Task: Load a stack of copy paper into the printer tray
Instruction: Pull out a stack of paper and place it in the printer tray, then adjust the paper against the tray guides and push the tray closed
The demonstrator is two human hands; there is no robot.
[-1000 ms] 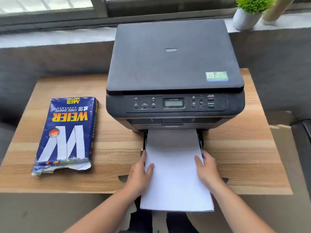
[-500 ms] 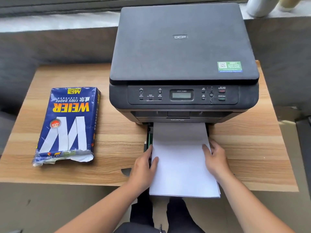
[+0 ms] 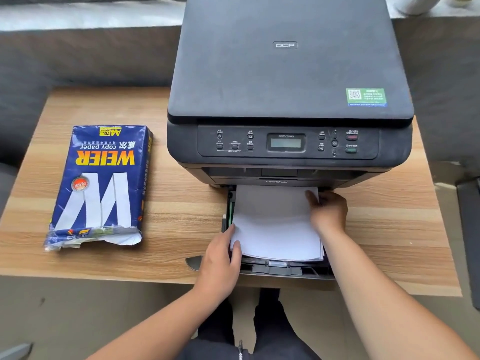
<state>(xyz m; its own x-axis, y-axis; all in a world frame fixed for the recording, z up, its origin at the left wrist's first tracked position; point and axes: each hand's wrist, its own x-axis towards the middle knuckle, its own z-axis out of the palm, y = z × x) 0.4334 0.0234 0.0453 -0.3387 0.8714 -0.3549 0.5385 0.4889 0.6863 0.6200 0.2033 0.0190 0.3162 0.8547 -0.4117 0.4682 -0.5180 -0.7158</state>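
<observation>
A black printer (image 3: 285, 74) stands on a wooden table (image 3: 181, 209). Its paper tray (image 3: 283, 270) is pulled out toward me at the table's front edge. A stack of white copy paper (image 3: 275, 222) lies in the tray, its far end under the printer body. My left hand (image 3: 220, 258) grips the stack's near left corner, thumb on top. My right hand (image 3: 328, 211) holds the stack's right edge farther back, fingers on the top sheet.
A torn-open blue ream wrapper of copy paper (image 3: 100, 187) lies on the table left of the printer. A grey ledge runs behind the table, with a white pot (image 3: 415, 5) on it. My legs show below the tray.
The paper stack has slid deeper into the tray, so the tray's front rim now shows. My right hand moved forward along the right edge. The camera came closer.
</observation>
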